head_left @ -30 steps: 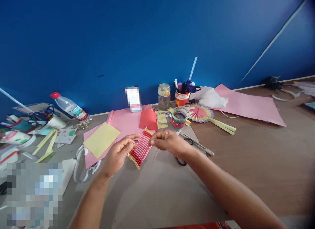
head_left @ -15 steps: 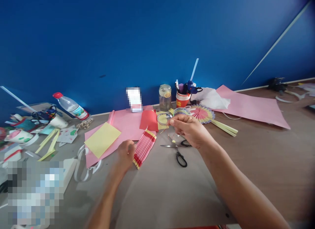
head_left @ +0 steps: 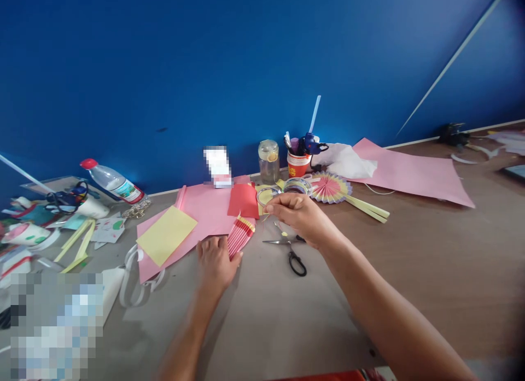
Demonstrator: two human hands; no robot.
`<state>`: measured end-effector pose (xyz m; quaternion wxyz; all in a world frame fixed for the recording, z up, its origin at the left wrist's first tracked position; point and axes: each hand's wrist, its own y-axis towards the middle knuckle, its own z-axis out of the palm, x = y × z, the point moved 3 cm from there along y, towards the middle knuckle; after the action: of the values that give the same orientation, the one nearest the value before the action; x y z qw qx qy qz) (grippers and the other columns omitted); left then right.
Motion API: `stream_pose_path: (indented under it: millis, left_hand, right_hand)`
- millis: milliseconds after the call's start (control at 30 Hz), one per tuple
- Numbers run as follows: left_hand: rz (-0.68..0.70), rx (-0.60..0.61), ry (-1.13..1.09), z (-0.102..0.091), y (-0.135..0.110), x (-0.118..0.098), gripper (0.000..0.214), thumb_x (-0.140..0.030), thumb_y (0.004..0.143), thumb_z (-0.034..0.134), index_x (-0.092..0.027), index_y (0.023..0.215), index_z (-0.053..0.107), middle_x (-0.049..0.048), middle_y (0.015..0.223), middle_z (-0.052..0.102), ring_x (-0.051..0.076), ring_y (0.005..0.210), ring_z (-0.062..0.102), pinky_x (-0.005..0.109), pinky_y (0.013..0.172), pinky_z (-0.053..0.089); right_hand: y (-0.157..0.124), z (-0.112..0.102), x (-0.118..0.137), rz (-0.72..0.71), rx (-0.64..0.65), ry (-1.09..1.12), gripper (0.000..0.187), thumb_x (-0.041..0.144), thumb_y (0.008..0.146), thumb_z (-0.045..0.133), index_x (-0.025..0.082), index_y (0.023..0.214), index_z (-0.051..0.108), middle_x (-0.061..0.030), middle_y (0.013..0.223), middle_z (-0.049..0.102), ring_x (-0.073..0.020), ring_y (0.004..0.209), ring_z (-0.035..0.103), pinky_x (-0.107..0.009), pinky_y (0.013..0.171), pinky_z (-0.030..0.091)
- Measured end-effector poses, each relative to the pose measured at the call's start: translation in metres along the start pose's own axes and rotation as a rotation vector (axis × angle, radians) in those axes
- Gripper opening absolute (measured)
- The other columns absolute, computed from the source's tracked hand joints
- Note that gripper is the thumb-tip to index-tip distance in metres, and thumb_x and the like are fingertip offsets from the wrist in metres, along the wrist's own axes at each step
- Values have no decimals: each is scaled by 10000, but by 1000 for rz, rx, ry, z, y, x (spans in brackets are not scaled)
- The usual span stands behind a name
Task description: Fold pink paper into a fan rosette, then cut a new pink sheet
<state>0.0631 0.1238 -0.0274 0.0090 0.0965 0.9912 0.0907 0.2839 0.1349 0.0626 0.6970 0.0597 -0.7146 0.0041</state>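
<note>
A pleated red and pink paper piece with yellow ends (head_left: 241,233) lies on the grey table. My left hand (head_left: 215,263) rests flat on its near end, fingers stretched out. My right hand (head_left: 297,217) is raised farther back, fingers pinched together near a clear tape ring (head_left: 267,194); what they pinch is too small to name. Black-handled scissors (head_left: 289,248) lie just under my right wrist. Rolls of coloured tape (head_left: 296,185) peek out behind that hand.
Pink sheets (head_left: 205,211), a yellow sheet (head_left: 166,234) and a red sheet (head_left: 244,199) lie behind the pleated piece. A jar (head_left: 268,161), a cup of pens (head_left: 298,161), a paper fan (head_left: 328,187) and a water bottle (head_left: 112,181) stand along the blue wall. Craft clutter fills the left.
My right hand let go of the pleated paper and rose toward the tape rolls, uncovering the scissors. My left hand opened and pressed flat onto the pleated paper's near end.
</note>
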Motion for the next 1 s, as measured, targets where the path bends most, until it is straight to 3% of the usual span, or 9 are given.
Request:
stream_pose_path:
  millis: [200, 333, 400, 500, 667, 833, 1000]
  left_hand:
    - [-88, 97, -278, 6, 2, 5, 99, -255, 803, 518, -189, 785, 589, 90, 781, 656, 271, 829, 607, 473, 931, 342]
    - [-124, 150, -458, -6, 2, 6, 162, -343, 831, 499, -195, 854, 559, 39, 696, 639, 208, 665, 593, 340, 683, 443]
    - [-137, 263, -762, -14, -1, 3, 210, -397, 824, 515, -194, 868, 554, 24, 727, 634, 173, 619, 561, 282, 574, 413]
    - [-117, 449, -1289, -24, -5, -5, 332, -479, 824, 525, -173, 950, 558, 38, 791, 637, 140, 614, 546, 249, 539, 393]
    - [-157, 466, -1793, -24, -3, -12, 408, -481, 810, 584, -164, 1065, 570, 54, 815, 647, 156, 713, 598, 261, 621, 438]
    - [-259, 391, -1859, -9, 0, -13, 431, -501, 802, 594, -182, 1092, 595, 50, 826, 649, 161, 743, 611, 277, 668, 469]
    - [-148, 329, -1690, 1, -3, -14, 401, -493, 875, 482, -196, 1127, 577, 63, 920, 638, 159, 825, 586, 275, 722, 465]
  right_hand:
    - [-1, 1, 2, -3, 17, -4, 164, 282, 747, 589, 158, 641, 607, 47, 550, 433, -81, 536, 358, -246, 553, 315]
    - [0, -1, -1, -8, 3, -44, 164, 286, 758, 582, 157, 660, 608, 45, 567, 439, -77, 527, 345, -243, 530, 292]
    - [2, -1, -6, 14, -25, -56, 166, 311, 766, 581, 155, 730, 623, 41, 594, 461, -75, 519, 344, -240, 507, 277]
    - [4, 3, -16, 105, -42, -45, 254, 353, 767, 590, 160, 929, 619, 50, 611, 465, -77, 505, 348, -231, 483, 263]
    - [4, 25, -30, 214, 90, 22, 397, 348, 747, 614, 144, 1082, 555, 39, 661, 497, -95, 567, 431, -228, 517, 328]
    - [-1, 51, -39, 239, 200, 45, 238, 261, 755, 579, 146, 962, 597, 39, 620, 519, -91, 565, 466, -221, 536, 349]
    - [-2, 67, -43, 223, 290, 121, 113, 203, 744, 532, 145, 806, 606, 26, 620, 548, -92, 571, 495, -224, 559, 372]
